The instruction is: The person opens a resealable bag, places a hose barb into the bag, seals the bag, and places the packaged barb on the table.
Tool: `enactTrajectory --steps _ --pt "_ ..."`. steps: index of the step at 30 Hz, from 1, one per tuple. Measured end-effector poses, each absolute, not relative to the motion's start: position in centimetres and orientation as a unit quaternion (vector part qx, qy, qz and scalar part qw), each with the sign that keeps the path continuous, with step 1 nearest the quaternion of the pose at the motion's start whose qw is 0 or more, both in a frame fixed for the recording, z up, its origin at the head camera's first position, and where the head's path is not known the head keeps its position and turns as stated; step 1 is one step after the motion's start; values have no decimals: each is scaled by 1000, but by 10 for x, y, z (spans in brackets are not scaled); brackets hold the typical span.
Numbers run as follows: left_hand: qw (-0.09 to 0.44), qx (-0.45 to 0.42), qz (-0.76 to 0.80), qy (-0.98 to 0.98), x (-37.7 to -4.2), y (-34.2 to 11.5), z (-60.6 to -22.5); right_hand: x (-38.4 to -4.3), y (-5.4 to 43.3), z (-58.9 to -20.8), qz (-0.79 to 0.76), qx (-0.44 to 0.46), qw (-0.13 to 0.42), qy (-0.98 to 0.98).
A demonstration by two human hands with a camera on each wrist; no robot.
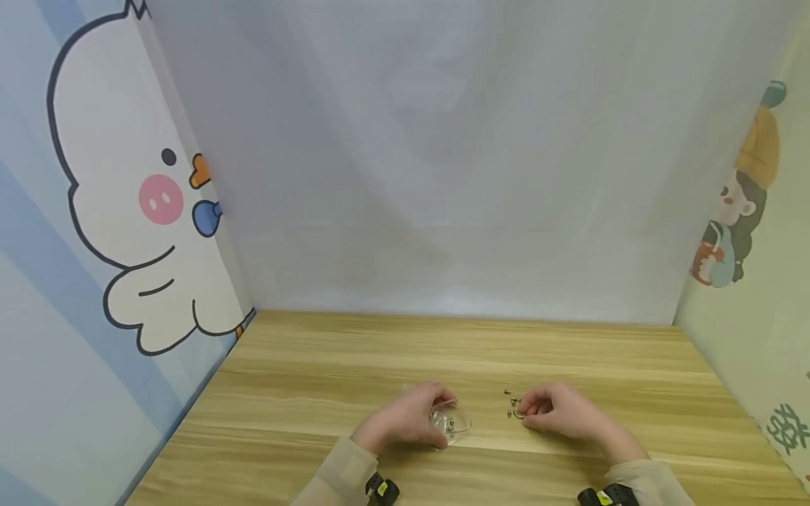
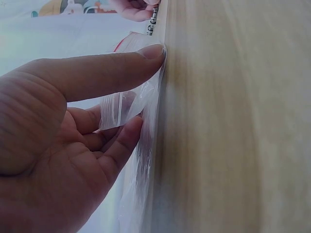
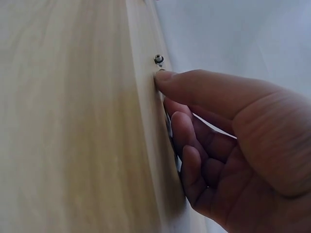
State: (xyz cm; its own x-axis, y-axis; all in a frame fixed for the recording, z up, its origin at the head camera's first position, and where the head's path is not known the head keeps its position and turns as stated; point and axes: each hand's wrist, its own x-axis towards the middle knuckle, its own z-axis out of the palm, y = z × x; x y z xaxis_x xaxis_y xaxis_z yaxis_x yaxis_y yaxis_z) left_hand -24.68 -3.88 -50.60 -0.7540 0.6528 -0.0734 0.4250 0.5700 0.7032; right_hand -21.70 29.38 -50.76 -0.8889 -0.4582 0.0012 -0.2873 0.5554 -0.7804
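Wood-grain tabletop [image 1: 285, 386] with small metal pieces [image 1: 513, 403], between cartoon-printed walls [image 1: 101, 154].

Clear bag [image 1: 457, 424] partly hidden by left fingers [image 2: 125, 143]; metal pieces [image 1: 513, 403] too small to identify.

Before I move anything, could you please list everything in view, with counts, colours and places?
Clear plastic bag: 1, transparent with a red line, in the left hand
Bagged metal pieces: count unclear, dark metallic, apparently inside the bag
Loose metal pieces: at least four, dark metallic, on the table by the right hand
Table: 1, light wood-grain, under the hands
Backdrop: 1, greyish white, behind the table
Left wall: 1, pale blue, bearing a white cartoon bird
Right wall: 1, pale yellow-green, bearing a cartoon child
Wrist devices: 2, black and yellow, one per wrist
Sleeves: 2, beige, on the forearms
Hands: 2, bare, above the table
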Motion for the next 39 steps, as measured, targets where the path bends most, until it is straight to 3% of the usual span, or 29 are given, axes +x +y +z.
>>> enactTrajectory --steps 39 --pt "164 309 341 872 -247 -38 -503 -217 292 -508 -398 -201 101 889"
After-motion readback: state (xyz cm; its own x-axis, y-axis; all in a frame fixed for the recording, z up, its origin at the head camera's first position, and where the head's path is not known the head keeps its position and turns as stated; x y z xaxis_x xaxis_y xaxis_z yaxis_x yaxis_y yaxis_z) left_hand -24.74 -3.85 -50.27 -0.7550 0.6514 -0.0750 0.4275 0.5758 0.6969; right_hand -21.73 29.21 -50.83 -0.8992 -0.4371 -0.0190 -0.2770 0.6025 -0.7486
